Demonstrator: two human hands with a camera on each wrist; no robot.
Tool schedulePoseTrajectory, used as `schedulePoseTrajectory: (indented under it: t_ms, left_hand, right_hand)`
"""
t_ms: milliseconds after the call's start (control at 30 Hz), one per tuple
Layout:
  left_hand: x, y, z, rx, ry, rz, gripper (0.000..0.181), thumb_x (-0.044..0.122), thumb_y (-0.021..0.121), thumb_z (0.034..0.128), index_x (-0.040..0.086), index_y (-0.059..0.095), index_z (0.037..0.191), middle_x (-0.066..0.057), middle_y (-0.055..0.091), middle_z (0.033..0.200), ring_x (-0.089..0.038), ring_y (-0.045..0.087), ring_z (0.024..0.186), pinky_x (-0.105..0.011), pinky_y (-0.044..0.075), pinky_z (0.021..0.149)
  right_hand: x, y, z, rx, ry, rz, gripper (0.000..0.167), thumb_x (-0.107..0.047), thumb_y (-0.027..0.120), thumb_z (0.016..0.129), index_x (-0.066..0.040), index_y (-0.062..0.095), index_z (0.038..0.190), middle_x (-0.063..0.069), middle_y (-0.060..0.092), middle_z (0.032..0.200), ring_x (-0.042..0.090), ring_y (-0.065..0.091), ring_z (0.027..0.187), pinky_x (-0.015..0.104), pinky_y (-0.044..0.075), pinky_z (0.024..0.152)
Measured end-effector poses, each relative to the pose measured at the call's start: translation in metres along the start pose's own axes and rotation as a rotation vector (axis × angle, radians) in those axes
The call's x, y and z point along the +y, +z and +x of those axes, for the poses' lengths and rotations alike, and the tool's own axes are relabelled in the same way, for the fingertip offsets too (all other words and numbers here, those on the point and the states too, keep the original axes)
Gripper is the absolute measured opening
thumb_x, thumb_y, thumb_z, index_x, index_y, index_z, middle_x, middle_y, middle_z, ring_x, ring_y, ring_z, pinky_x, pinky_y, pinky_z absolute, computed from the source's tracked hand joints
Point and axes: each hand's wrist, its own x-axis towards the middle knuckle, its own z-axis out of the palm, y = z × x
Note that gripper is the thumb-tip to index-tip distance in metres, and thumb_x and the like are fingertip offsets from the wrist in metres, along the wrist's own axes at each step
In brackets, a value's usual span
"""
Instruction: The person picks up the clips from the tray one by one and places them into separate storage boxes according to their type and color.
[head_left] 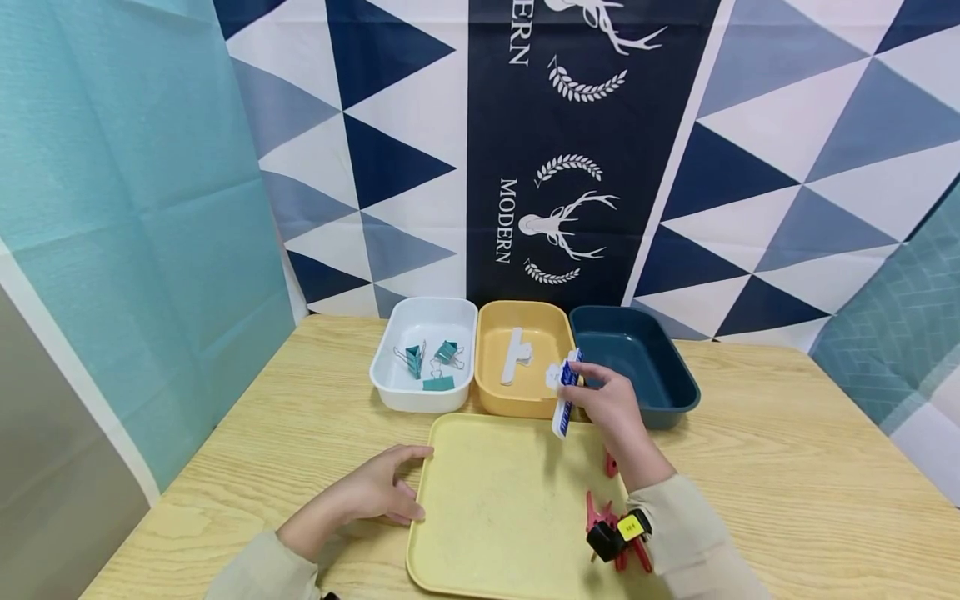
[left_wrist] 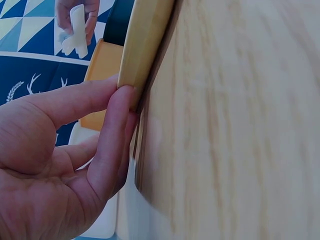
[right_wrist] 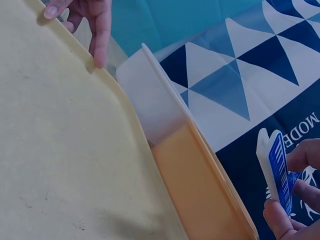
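Note:
A white and blue bag clip (head_left: 567,392) is pinched between the thumb and fingers of my right hand (head_left: 611,402), raised over the front right of the yellow-orange bin (head_left: 517,405). The right wrist view shows the striped blue face of this clip (right_wrist: 280,167). Inside that bin lies a white bag clip (head_left: 514,357). My left hand (head_left: 377,487) touches the left rim of a pale yellow tray (head_left: 510,508), its thumb and forefinger set apart along the edge. Red clips (head_left: 618,533) lie on the tray's right side, partly hidden behind my right wrist.
Left of the orange bin stands a white bin (head_left: 408,401) with several teal binder clips (head_left: 448,354). On the other side is a dark teal bin (head_left: 626,337), partly covered by my right hand. A patterned cloth (head_left: 405,108) hangs behind the wooden table (head_left: 780,450).

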Motion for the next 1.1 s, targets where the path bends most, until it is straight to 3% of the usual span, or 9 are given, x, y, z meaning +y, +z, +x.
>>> schedulePoseTrajectory:
  t_ms: [400, 733, 1100]
  left_hand:
    - [0.002, 0.001, 0.0, 0.012, 0.001, 0.007, 0.082, -0.013, 0.073, 0.0688, -0.001, 0.034, 0.14, -0.017, 0.052, 0.098, -0.022, 0.063, 0.071, -0.036, 0.058, 0.063]
    - [0.002, 0.003, 0.0, 0.012, -0.002, 0.005, 0.082, -0.015, 0.071, 0.069, -0.002, 0.032, 0.14, -0.016, 0.058, 0.086, -0.021, 0.063, 0.069, -0.036, 0.058, 0.062]
    - [0.0, 0.003, 0.0, 0.013, 0.008, 0.002, 0.082, -0.016, 0.071, 0.0685, -0.003, 0.032, 0.14, -0.017, 0.056, 0.086, -0.019, 0.062, 0.066, -0.037, 0.058, 0.062]
  right_hand:
    - [-0.003, 0.007, 0.011, 0.003, -0.002, -0.008, 0.05, -0.014, 0.069, 0.083, -0.008, 0.054, 0.13, 0.018, 0.037, 0.139, 0.031, 0.045, 0.109, 0.041, 0.044, 0.095]
    - [-0.008, 0.014, 0.022, 0.025, 0.006, 0.007, 0.048, -0.013, 0.069, 0.083, -0.007, 0.056, 0.128, 0.015, 0.039, 0.14, 0.03, 0.042, 0.116, 0.041, 0.043, 0.099]
    - [-0.011, 0.018, 0.031, 0.04, 0.007, 0.047, 0.049, -0.012, 0.071, 0.082, -0.004, 0.055, 0.129, 0.017, 0.043, 0.137, 0.03, 0.053, 0.107, 0.039, 0.045, 0.097]
